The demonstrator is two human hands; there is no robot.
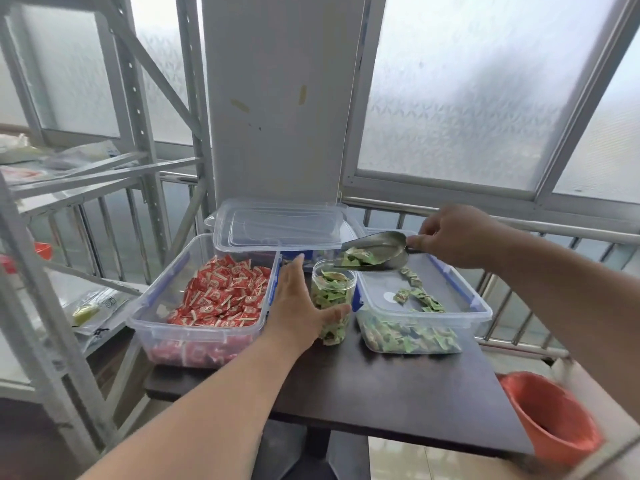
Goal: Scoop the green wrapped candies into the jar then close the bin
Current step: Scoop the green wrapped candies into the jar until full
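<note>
Gripping the scoop (375, 252), right hand (457, 237) hides its handle; left hand (298, 306) clasps the jar (332, 289).

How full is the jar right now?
Nearly full: green candies reach almost to the rim of the jar.

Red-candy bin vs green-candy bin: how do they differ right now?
The red-candy bin is open and heaped with red wrapped candies; the green-candy bin has its lid lying on top, with loose green candies scattered on that lid. The red one sits left of the jar, the green one right. Both are clear plastic with blue clips.
</note>
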